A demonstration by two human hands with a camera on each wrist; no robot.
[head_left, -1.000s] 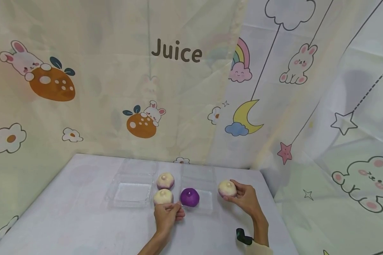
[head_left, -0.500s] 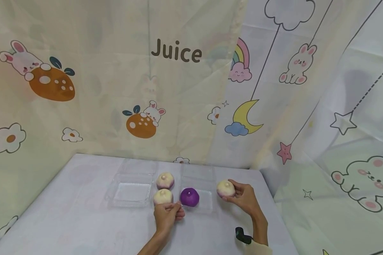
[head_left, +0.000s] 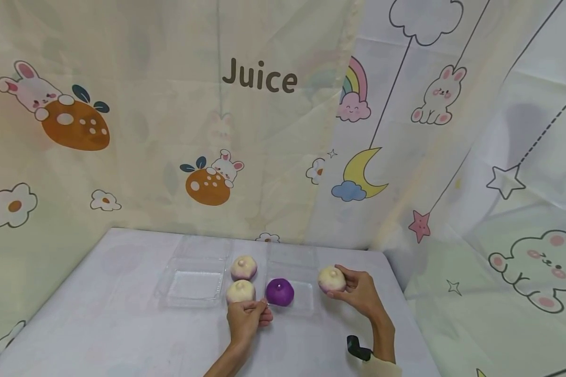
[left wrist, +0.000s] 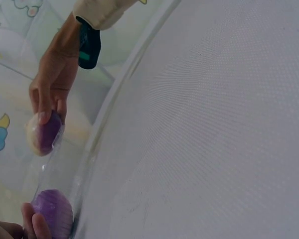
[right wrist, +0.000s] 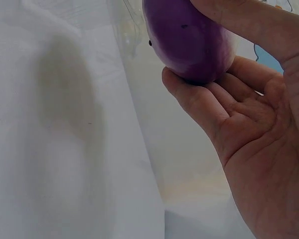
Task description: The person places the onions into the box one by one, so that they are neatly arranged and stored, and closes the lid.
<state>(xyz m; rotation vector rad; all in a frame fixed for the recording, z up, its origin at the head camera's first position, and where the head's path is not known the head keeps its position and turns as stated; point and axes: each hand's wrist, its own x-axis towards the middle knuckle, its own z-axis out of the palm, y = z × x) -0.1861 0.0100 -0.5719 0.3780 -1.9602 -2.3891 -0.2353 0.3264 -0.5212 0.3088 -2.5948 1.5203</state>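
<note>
My right hand grips a round cream-and-purple ball with a nub on top, held above the table to the right of a clear plastic box. Its purple underside faces the right wrist camera, between thumb and fingers. A deep purple ball sits in the left part of that box. At the box's front left corner, my left hand pinches the rim between thumb and fingers. Just beyond this hand lies a second cream ball, partly hidden by it, with a third behind.
Another clear plastic box stands on the left with its lid folded back. Both boxes rest on a white table. Printed cloth curtains hang along the back and right side.
The right hand has moved slightly left with its cream-and-purple ball, closer to the right box. My left hand stays at the box's corner, and the other balls have not moved.
</note>
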